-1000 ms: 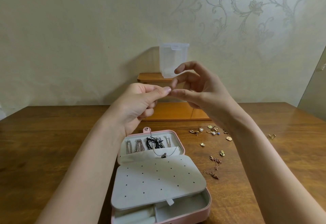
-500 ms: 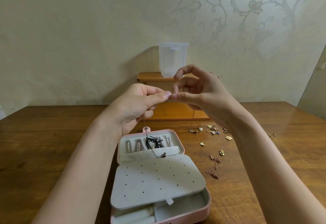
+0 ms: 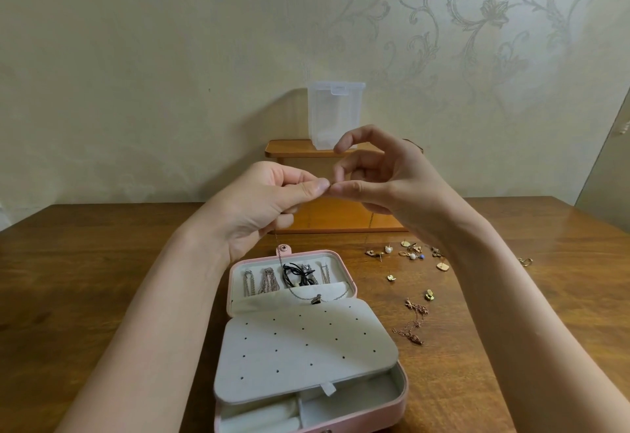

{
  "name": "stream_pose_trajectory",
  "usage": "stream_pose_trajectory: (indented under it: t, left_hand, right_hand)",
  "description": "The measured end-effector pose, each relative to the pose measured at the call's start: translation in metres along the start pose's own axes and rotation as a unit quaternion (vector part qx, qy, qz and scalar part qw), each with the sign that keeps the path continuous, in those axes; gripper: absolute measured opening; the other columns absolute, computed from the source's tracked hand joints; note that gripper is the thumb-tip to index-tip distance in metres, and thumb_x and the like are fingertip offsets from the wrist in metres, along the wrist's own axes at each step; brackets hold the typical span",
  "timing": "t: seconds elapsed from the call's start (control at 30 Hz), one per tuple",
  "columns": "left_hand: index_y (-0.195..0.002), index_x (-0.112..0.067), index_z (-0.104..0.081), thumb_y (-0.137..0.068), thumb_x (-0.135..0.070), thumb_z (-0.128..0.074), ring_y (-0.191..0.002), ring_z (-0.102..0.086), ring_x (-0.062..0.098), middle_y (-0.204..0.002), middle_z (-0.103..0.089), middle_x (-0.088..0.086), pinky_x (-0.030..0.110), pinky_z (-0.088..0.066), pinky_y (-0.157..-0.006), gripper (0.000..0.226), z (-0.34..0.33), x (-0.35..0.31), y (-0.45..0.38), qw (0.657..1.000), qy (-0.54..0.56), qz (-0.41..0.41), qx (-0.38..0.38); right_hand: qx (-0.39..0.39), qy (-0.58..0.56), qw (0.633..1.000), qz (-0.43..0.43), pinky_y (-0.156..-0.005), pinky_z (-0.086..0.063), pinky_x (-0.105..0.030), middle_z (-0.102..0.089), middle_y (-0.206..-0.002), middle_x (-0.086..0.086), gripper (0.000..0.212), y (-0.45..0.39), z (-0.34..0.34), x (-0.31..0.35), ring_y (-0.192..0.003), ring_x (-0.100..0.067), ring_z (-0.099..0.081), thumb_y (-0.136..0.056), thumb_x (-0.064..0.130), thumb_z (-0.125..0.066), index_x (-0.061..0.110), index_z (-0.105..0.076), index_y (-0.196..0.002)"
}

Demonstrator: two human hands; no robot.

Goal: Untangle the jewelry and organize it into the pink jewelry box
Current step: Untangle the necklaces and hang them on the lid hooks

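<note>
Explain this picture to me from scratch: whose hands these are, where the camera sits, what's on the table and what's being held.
There is no machine here. A person wears a camera on the head, so it looks forward and down at their own two bare arms.

The left hand and right hand meet fingertip to fingertip above the table, each with a pinching grip on a thin chain necklace. The chain hangs down, and its small pendant rests in the open pink jewelry box, whose lid pocket already holds other chains.

To the right lie loose earrings and a tangled rose-gold chain. Behind stands a wooden shelf with a clear plastic container.
</note>
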State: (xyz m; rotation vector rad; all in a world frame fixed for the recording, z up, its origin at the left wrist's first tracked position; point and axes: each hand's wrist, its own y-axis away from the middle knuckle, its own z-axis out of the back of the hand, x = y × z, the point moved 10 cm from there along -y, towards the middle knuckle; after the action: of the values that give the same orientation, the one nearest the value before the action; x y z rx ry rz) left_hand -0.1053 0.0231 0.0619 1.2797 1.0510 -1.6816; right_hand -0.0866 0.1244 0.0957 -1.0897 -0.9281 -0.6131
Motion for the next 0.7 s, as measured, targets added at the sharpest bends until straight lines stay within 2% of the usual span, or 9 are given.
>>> stream_pose_trajectory:
  t: [0.7]
  left_hand:
    - [-0.088, -0.009, -0.071, -0.068, -0.028, -0.064, -0.039, -0.023, 0.004, -0.05, -0.031, -0.005, 0.01, -0.021, -0.033, 0.028, -0.0032, -0.0022, 0.0018, 1.0, 0.005, -0.01, 0.019]
  right_hand:
    - [0.008, -0.047, 0.999, -0.017, -0.042, -0.032, -0.014, -0.064, -0.07, -0.001, 0.039, 0.0007, 0.0008, -0.0046, -0.055, -0.006, -0.051, -0.067, 0.003, -0.068, 0.012, -0.05, -0.1]
